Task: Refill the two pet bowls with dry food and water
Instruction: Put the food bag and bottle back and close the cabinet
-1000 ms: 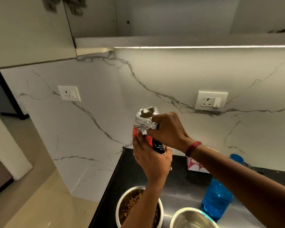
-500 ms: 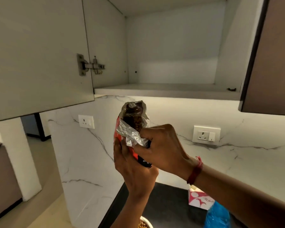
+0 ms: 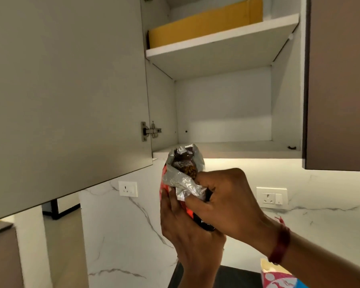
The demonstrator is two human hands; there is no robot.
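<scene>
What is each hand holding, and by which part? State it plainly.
Both hold the open food pouch: the left hand wraps its lower body, the right hand pinches the folded-down foil flap near the mouth.

Both hands, left hand (image 3: 187, 231) and right hand (image 3: 227, 204), grip an opened food pouch (image 3: 183, 173) below an open wall cabinet (image 3: 222, 109).

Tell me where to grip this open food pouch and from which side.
Grip the food pouch round its filled lower body, coming from below, as the left hand does: it stands upright, its foil mouth open with kibble showing, so tilting would likely spill.
</scene>
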